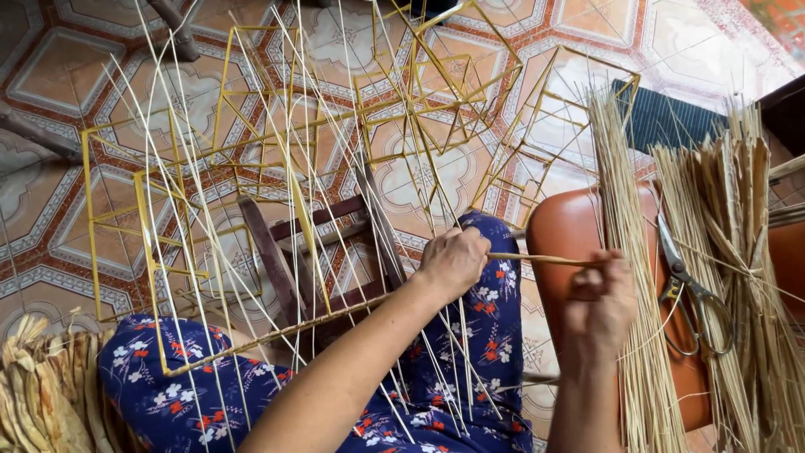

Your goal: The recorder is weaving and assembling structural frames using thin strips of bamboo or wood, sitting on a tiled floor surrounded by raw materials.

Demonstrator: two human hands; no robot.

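Observation:
My left hand (453, 262) rests over my knee, fingers closed on one end of a thin tan reed strip (541, 259). My right hand (599, 302) pinches the other end of that strip, just left of a bundle of pale straw-coloured reeds (625, 252). Many long white reed strands (251, 168) fan upward from my lap over a yellow wire frame (277, 151) and a dark wooden stand (277, 260).
An orange-brown stool (570, 243) holds the reed bundle and a pair of metal scissors (692, 294). More flat dried strips (738, 210) lie at right. Woven material (42, 386) sits at lower left. The patterned tile floor (50, 210) lies below.

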